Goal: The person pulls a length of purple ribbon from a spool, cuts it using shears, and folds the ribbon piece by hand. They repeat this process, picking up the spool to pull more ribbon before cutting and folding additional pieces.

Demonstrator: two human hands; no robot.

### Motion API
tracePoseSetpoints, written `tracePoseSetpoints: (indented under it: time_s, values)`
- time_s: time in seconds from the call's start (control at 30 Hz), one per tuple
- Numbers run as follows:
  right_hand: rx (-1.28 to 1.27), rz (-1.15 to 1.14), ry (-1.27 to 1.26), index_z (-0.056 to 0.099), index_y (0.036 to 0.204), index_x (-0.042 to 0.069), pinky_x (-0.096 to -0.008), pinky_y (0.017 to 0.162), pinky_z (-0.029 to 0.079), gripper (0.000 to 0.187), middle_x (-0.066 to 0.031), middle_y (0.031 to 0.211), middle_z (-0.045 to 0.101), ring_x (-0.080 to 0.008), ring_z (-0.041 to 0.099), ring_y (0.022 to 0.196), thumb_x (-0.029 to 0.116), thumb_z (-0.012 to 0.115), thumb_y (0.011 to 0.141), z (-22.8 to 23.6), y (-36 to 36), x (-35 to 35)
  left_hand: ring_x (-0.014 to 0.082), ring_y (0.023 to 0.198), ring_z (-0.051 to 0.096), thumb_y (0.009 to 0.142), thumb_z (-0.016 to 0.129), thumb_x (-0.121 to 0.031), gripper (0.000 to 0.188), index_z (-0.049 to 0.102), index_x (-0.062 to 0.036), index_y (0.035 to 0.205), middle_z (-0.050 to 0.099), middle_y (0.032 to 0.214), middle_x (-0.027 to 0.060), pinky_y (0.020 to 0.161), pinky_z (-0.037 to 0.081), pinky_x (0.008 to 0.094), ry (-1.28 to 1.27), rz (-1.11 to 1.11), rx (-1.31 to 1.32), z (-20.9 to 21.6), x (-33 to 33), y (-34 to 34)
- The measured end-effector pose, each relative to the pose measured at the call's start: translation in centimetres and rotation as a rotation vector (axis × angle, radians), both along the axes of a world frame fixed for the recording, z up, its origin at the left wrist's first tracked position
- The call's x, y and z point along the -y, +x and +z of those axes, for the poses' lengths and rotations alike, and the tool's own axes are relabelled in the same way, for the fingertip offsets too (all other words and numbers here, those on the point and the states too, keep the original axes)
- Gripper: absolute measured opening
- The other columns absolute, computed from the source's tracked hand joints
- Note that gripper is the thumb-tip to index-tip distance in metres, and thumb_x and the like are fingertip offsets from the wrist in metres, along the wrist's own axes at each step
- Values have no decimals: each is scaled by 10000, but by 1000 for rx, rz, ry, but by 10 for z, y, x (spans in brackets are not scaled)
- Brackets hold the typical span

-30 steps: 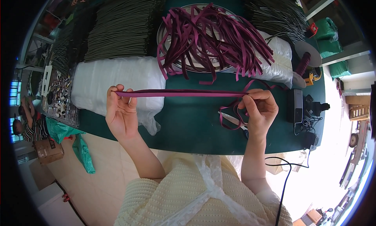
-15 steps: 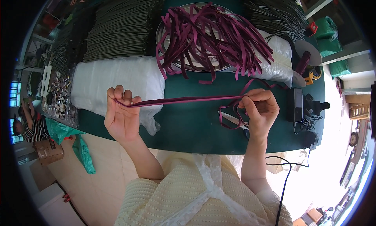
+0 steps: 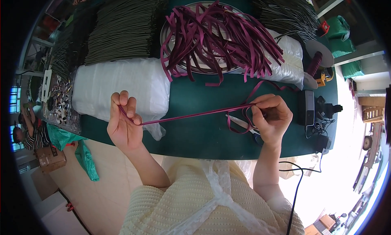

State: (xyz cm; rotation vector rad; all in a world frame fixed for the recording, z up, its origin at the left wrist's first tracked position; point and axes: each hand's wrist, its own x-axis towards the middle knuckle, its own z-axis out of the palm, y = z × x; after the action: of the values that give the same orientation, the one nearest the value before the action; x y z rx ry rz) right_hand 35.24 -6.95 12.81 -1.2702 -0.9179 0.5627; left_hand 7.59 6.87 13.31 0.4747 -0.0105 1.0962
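Observation:
A doubled length of purple ribbon (image 3: 191,115) is stretched taut between my two hands above the green table. My left hand (image 3: 125,123), palm up, has the looped end round its curled fingers. At the other end my right hand (image 3: 272,117) pinches the ribbon between thumb and fingertips. From there a loose tail curls down and runs back toward a ribbon spool (image 3: 315,64) at the right. Partly hidden beside the right hand, a pair of scissors (image 3: 240,121) lies on the table. Beyond the hands, many cut purple ribbons (image 3: 218,35) are heaped on a round metal tray (image 3: 166,31).
White plastic-wrapped packs (image 3: 122,86) lie left and right of the tray. Bundles of dark thin rods (image 3: 122,27) fill the far left. A black box (image 3: 307,108) with adapters and cables sits at the right edge. At the left, another person (image 3: 32,133) is in the background.
The left fingers have curled inward, the thumb now nearer the ribbon. The ribbon has tilted, lower at the left, and its strands are drawn narrower. My right hand has barely moved.

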Motion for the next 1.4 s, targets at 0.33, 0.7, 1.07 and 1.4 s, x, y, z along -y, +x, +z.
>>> tracePoseSetpoints:
  time_s: [0.33,0.7,1.07,1.4]
  values:
    - [-98,-59,-46,556,786,-7,-131,518,350,133,-37,798,606,0,462,587,-99,605,704,-5,-1,-4,199,798,481,962,321,-98,137,378,23,995,407,1014,125,719,570,368,18,-8,-33,-4,-3,-4]
    - [-227,-34,10,556,806,-28,-172,595,445,139,-90,831,613,-68,556,677,-132,580,717,-5,5,-3,178,803,477,962,339,-100,150,419,19,1003,435,987,107,728,556,332,-41,45,-60,-3,-6,-6]
    - [-277,82,-1,577,795,-27,-179,608,457,130,-95,832,613,-74,564,684,-123,588,709,-3,10,-2,203,870,478,936,391,-44,140,452,45,1026,464,994,118,826,508,348,-190,82,34,-10,-12,-8]
    - [-284,204,-25,590,783,-37,-229,656,519,105,-107,837,613,-140,626,714,-111,604,709,-1,10,-1,217,871,498,931,402,-37,150,464,61,1027,494,998,128,844,495,333,-217,139,67,-10,-14,-9]
